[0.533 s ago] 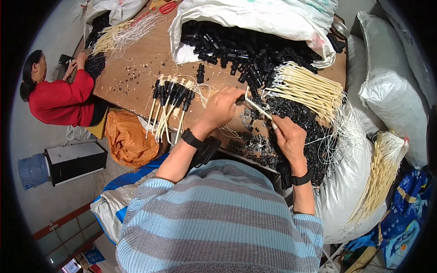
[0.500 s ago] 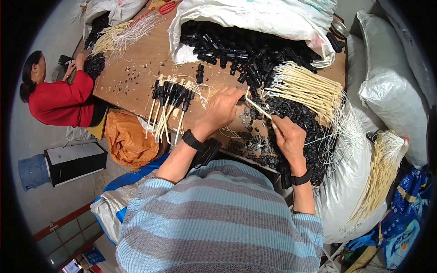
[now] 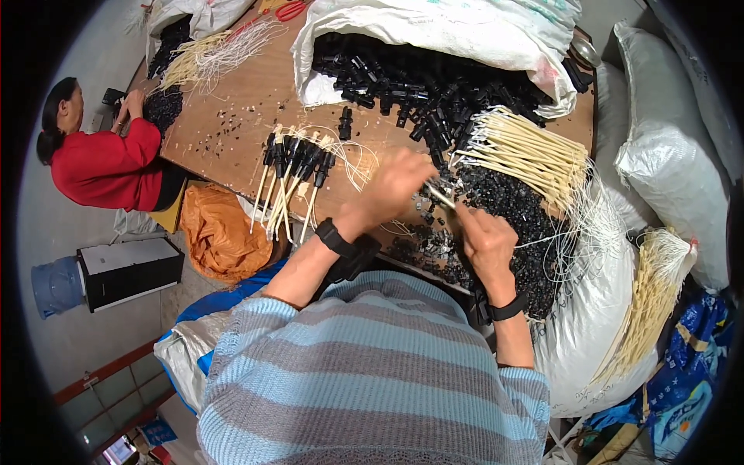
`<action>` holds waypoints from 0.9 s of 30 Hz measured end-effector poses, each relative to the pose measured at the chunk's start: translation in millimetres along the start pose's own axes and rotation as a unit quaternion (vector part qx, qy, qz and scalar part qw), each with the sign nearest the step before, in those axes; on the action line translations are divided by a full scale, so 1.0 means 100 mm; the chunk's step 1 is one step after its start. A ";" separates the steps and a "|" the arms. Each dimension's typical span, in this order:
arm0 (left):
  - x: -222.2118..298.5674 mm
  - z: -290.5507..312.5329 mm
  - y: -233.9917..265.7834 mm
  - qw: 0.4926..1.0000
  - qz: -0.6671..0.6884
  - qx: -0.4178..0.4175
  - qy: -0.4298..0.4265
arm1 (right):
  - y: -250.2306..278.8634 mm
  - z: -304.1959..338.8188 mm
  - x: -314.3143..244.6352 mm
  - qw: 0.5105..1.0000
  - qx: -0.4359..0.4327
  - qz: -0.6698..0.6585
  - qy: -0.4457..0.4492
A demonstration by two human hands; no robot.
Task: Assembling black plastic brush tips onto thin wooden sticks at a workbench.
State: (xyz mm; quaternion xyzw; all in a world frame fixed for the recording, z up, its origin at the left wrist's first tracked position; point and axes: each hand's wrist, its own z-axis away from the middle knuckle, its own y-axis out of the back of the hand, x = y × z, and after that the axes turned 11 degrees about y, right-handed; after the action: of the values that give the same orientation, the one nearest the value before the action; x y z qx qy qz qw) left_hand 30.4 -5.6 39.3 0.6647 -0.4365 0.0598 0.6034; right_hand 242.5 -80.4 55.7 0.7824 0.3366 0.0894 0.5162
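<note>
My right hand (image 3: 489, 242) is closed round the lower end of a thin cream tube (image 3: 442, 194), which slants up and left over the table. Close to the tube's upper end is my left hand (image 3: 399, 184), its fingers bent but smeared by motion; whatever it holds cannot be made out. Small dark, shiny plastic pieces (image 3: 527, 203) are heaped beyond and beside the right hand. Left of the left hand lies a row of black plastic fittings (image 3: 310, 164) with cream tubes and white cords attached. A single black fitting (image 3: 345, 124) stands apart behind them.
A white woven sack (image 3: 442, 35) spills black fittings at the back. A bundle of cream tubes (image 3: 535, 147) with white strings lies to the right. Full white sacks (image 3: 666, 147) crowd the right side. A person in red (image 3: 108, 167) works at the table's far left.
My left hand has shifted slightly right and now blurs. The cream tube shows shorter between the hands, its upper end lower than before. The right hand has stayed nearly in place.
</note>
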 end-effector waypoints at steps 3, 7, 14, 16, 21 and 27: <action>0.02 0.01 -0.07 0.998 0.030 -0.010 -0.045 | 0.03 -0.08 -0.01 1.000 0.014 0.001 0.021; -0.12 0.08 -0.01 0.999 0.004 0.049 -0.017 | 0.32 -0.02 0.11 0.972 -0.134 0.072 -0.180; 0.49 0.07 0.10 0.996 -0.072 -0.052 -0.034 | 0.01 -0.10 0.12 0.988 -0.008 -0.094 -0.121; 0.15 0.18 0.05 0.995 0.062 0.009 0.074 | 0.07 0.01 0.26 0.865 0.186 -0.436 -0.163; -0.12 0.23 0.01 0.966 0.036 -0.004 0.254 | 0.15 -0.09 0.16 0.843 0.259 -0.412 -0.228; -0.02 0.18 -0.07 0.854 0.368 -0.062 0.362 | 0.15 -0.20 -0.07 0.890 0.032 -0.404 -0.207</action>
State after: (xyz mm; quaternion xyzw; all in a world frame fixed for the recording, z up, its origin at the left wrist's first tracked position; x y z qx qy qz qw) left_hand 25.8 -20.4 27.8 0.3483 -0.4031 0.4866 0.6923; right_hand 233.6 -73.3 79.7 0.5954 0.5120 -0.3021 0.5405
